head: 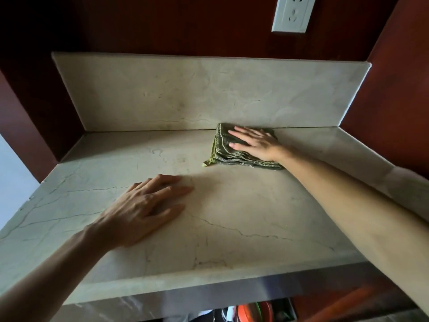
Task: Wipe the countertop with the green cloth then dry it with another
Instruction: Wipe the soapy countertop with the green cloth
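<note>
- Your right hand (253,144) lies flat on the green cloth (234,151), fingers straight and slightly spread, pressing it down; nothing is curled round the fabric.
- The green cloth sits at about 1 o'clock on the countertop (232,217), its far edge touching the foot of the backsplash (162,91). It is folded into several layers; the stacked edges show as pale, ribbed lines along the near and left sides, and a brighter green corner tab pokes out at its 7 o'clock.
- Your left hand (141,210) rests palm down on the bare countertop at about 9 o'clock, fingers extended and loosely spread, holding nothing. The two hands are well apart.
- The countertop is smooth, pale beige stone with thin dark veins and a rounded front edge; the backsplash is the same stone, upright.
- Dark red panels (394,89) enclose the alcove; a white wall socket (293,13) is mounted at 1 o'clock above the backsplash.
- Below the front edge, at 6 o'clock, an open space holds orange and green items (253,312), too blurred to identify.
</note>
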